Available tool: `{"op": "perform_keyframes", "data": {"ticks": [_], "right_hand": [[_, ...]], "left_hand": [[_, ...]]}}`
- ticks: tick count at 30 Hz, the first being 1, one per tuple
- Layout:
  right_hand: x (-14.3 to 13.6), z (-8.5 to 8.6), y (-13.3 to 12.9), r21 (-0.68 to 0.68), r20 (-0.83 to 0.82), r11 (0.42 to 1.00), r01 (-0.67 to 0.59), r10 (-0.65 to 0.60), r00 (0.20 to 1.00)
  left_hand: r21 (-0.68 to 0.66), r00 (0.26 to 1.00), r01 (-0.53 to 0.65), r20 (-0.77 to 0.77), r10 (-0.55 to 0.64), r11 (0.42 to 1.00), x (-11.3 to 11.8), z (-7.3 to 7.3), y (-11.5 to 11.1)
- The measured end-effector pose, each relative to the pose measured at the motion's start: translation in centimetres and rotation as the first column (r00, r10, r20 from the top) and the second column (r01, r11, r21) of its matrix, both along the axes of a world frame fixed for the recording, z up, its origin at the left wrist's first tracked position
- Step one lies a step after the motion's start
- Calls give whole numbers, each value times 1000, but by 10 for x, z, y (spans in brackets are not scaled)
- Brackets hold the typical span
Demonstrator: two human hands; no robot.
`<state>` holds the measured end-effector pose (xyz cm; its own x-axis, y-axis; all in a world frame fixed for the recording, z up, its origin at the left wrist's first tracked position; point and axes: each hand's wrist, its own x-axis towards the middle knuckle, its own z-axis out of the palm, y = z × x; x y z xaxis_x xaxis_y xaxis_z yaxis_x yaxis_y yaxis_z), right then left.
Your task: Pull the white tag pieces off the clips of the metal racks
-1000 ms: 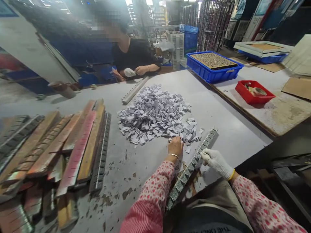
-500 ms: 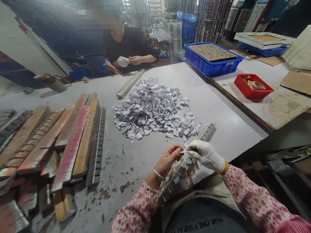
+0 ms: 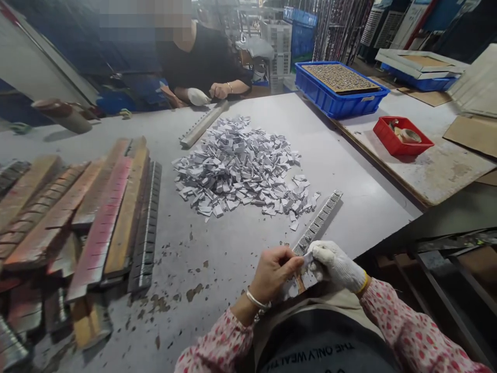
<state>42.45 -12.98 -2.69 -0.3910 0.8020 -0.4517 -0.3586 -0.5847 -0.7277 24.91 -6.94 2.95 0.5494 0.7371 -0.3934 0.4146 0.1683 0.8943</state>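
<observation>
A slotted metal-faced strip [image 3: 319, 220] lies slanted near the table's front edge, its lower end hidden by my hands. My bare left hand [image 3: 274, 272] is closed, thumb and fingers pinched at the strip's side. My right hand [image 3: 336, 264], in a white knitted glove, is closed too, its fingertips close to the left ones. Between them shows a small pale piece [image 3: 308, 257], partly covered by the fingers. Beyond the hands spreads a large heap of small white-grey pieces [image 3: 236, 166].
Slotted wooden and metal bars [image 3: 103, 223] are piled at the left. Another strip [image 3: 204, 124] lies behind the heap, near a person [image 3: 202, 62] across the table. A blue crate [image 3: 337, 103] and a red box [image 3: 402, 145] stand at the right.
Both hands have moved a little lower, towards me, and more of the strip's upper part shows. The head view has shifted slightly. Across the table, the person's hands have lowered to the far strip.
</observation>
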Motion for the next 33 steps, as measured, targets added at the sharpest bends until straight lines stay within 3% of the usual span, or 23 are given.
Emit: {"op": "perform_keyframes", "data": {"ticks": [2,4,7,12,14,16,18,21,23,25,28,33], "right_hand": [[4,-2,-1,102,130,993,60,-73,989],[6,-4,-1,202,195,978,49,-89,977],[4,-8,-3,244,202,970,-5,-46,978],[-1,-8,-12,124,54,989,-82,75,996],[5,-11,-10,160,100,984,-82,67,993],[16,-20,-2,234,271,971,-55,-11,963],[28,-36,10,270,511,962,-52,-97,854],[41,-62,26,258,851,942,-215,-116,511],[43,-73,33,199,956,897,-395,-89,278],[42,-75,36,118,989,847,-518,-53,138],[38,-67,40,26,999,816,-577,-1,43],[34,-54,50,-56,998,772,-634,67,-6]], "left_hand": [[213,989,81,-136,-52,974,0,-1,1],[316,968,206,-204,-146,926,1,-1,2],[299,946,296,-224,-235,907,1,-4,-1],[163,957,273,-144,-250,948,2,-11,-12],[183,955,265,-186,-231,947,3,-16,-14],[216,954,239,-236,-187,947,3,-23,-14],[203,946,232,-274,-172,951,1,-31,-12],[126,903,318,-342,-260,940,-5,-44,-12],[108,871,370,-385,-304,923,-9,-51,-14],[127,857,389,-413,-308,912,-11,-56,-17],[148,843,411,-438,-313,900,-13,-57,-20],[138,825,429,-463,-325,893,-11,-54,-20]]}}
